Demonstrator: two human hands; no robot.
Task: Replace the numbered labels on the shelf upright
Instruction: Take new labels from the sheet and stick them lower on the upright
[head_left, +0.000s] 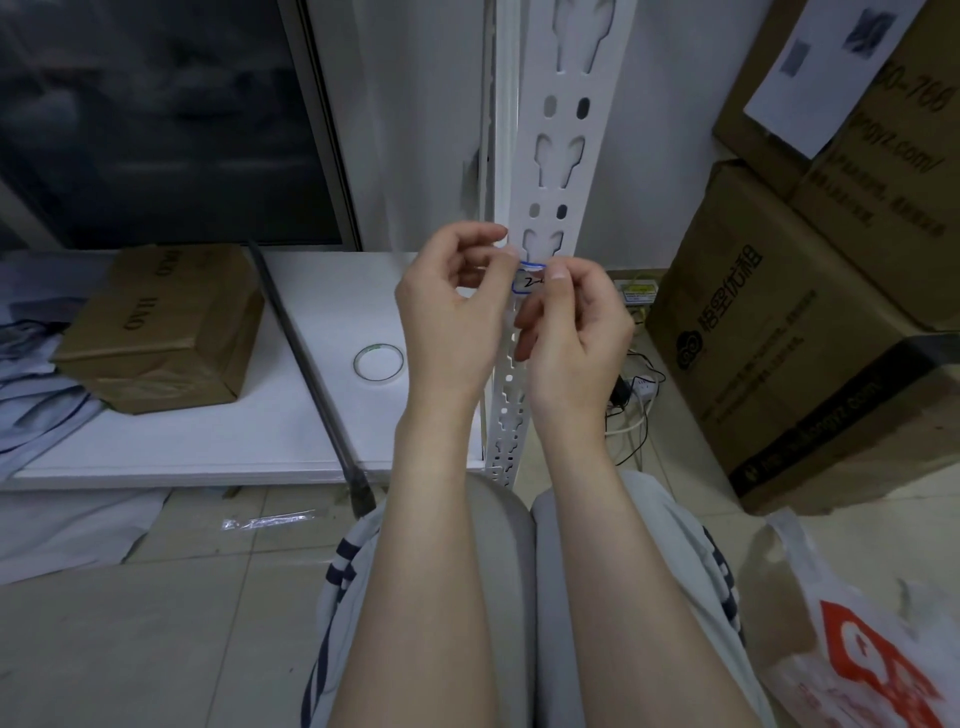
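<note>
Label (527, 281) — between left hand (451, 312), right hand (571, 332)

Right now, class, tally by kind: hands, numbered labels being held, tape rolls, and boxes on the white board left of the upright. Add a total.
Hands: 2, the left hand and the right hand
Numbered label: 1
Tape roll: 1
Brown box: 1
Total: 5

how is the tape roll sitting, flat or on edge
Flat: the tape roll lies on the white board, its round hole facing up.
</note>
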